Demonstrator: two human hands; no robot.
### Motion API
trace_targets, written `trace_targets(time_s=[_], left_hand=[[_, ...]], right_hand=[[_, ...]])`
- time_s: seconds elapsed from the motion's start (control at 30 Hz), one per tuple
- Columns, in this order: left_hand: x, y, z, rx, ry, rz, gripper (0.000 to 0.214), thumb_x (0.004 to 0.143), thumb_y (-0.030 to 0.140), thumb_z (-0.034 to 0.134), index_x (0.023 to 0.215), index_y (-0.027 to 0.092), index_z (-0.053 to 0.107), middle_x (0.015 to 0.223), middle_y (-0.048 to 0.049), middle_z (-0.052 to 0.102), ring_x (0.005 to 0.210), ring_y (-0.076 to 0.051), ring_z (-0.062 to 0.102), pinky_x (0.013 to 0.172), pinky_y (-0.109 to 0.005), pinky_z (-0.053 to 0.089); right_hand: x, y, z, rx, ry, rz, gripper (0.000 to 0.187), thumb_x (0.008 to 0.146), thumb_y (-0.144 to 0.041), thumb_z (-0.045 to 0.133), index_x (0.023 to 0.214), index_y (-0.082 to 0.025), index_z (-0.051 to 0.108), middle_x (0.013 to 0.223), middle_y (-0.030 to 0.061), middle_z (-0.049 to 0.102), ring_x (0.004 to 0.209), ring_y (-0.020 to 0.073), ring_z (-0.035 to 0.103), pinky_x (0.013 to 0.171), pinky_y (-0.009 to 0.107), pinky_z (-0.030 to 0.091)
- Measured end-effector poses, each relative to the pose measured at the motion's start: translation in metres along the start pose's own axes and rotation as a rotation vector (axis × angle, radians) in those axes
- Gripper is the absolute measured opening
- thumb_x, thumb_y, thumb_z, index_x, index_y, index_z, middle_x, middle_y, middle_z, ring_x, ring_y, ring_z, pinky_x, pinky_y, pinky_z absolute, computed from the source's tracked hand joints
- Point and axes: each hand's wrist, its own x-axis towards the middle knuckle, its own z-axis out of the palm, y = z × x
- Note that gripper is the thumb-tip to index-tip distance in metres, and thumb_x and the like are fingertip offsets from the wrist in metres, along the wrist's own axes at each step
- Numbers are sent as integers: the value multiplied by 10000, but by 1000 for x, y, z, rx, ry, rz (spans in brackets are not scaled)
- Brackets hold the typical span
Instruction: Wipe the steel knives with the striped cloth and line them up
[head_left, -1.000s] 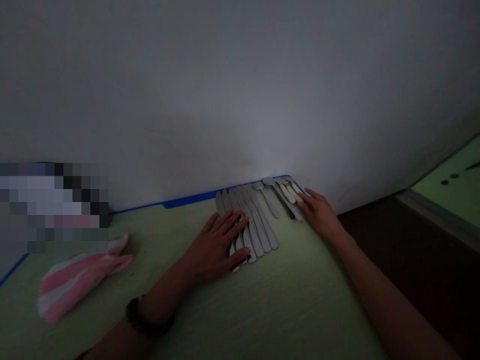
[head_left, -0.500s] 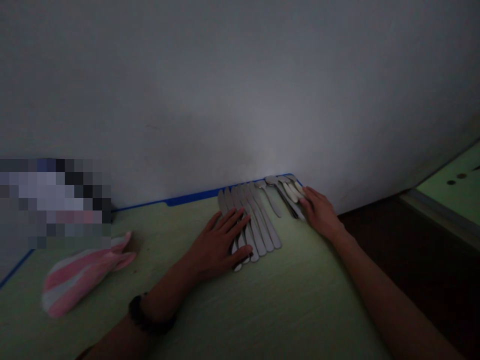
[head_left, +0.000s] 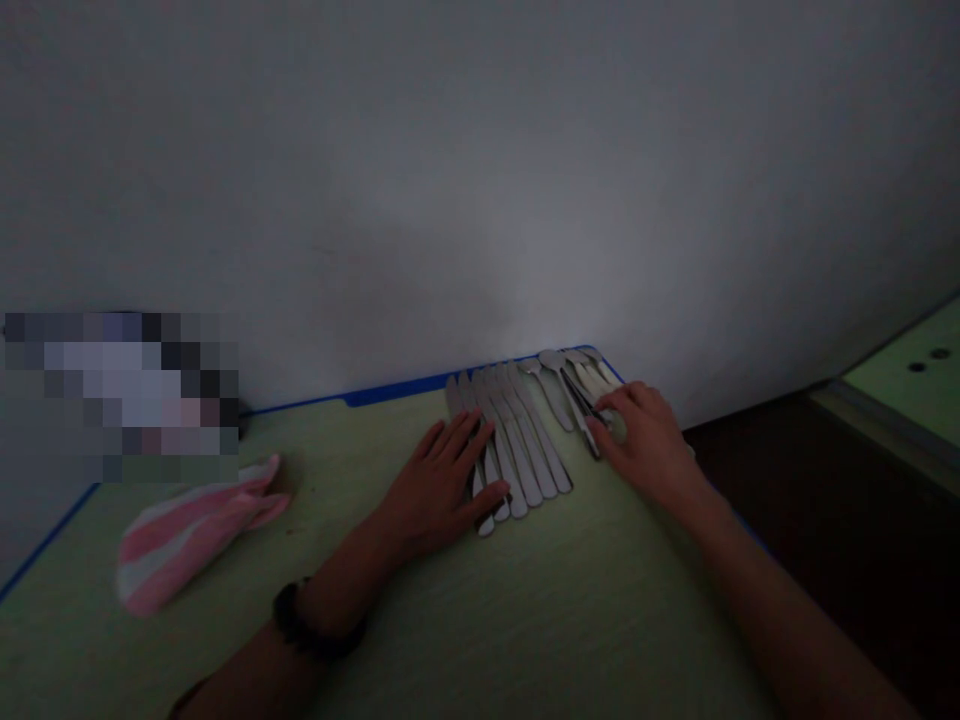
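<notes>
My left hand [head_left: 442, 480] lies flat with its fingers spread over the left end of a row of table knives [head_left: 517, 440]. The knives lie side by side, handles towards me, and the hand covers parts of several. To the right of the row is a single small spoon [head_left: 553, 395]. Beside it my right hand [head_left: 645, 440] has bent fingers and its thumb at the handle of a larger spoon [head_left: 571, 390], gripping it. More spoons [head_left: 592, 368] lie partly under the right hand, so their handles are hidden.
The light green table [head_left: 420, 640] has a blue edge and stands against a grey wall [head_left: 450, 180]. A pink-and-white striped cloth bundle [head_left: 199, 535] lies at the left, near a blurred-out patch. Dark floor shows at the right, with another green surface [head_left: 926, 390] beyond.
My right hand has drawn back slightly and curled more. The larger spoon's handle has swung away from the other spoons. My left hand stays on the knives; the view has shifted a little.
</notes>
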Motion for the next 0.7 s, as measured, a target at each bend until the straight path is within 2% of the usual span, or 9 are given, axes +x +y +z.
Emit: trace_targets(time_s=[0.07, 0.13, 0.23, 0.43, 0.7], left_hand=[[0, 0, 0, -6, -1, 1, 713, 878, 620, 288, 1444, 195, 203, 1523, -79, 170, 1395, -257, 130, 1138, -464, 123], [1, -1, 1, -9, -4, 2, 718, 876, 620, 297, 1444, 191, 204, 1522, -84, 176, 1394, -257, 136, 1140, -459, 116], [1, -1, 1, -7, 6, 7, 713, 876, 618, 302, 1445, 201, 202, 1520, -77, 193, 1392, -258, 148, 1139, -462, 118], [2, -2, 1, -10, 12, 17, 690, 878, 614, 301, 1442, 225, 214, 1516, -58, 213, 1389, -268, 161, 1133, -479, 137], [2, -1, 0, 2, 4, 11, 706, 875, 628, 284, 1439, 206, 232, 1514, -78, 215, 1390, -261, 158, 1135, -460, 128]], right_hand=[[-1, 0, -7, -5, -135, 87, 281, 850, -413, 469, 865, -171, 612, 844, 88, 642, 808, 216, 599, 734, 333, 442], [-3, -2, -11, -41, -281, 157, 321, 851, -465, 453, 820, -181, 600, 748, 68, 652, 697, 196, 609, 638, 301, 425], [-7, -10, -6, -139, -406, 197, 370, 836, -521, 455, 832, -179, 599, 726, 84, 664, 688, 215, 630, 607, 307, 411], [-11, -25, 7, -266, -441, 250, 308, 880, -392, 408, 897, -136, 579, 831, 141, 679, 769, 264, 658, 636, 355, 441], [-7, -31, 4, -321, -456, 285, 299, 883, -310, 383, 892, -106, 601, 840, 183, 680, 764, 279, 667, 638, 364, 455]])
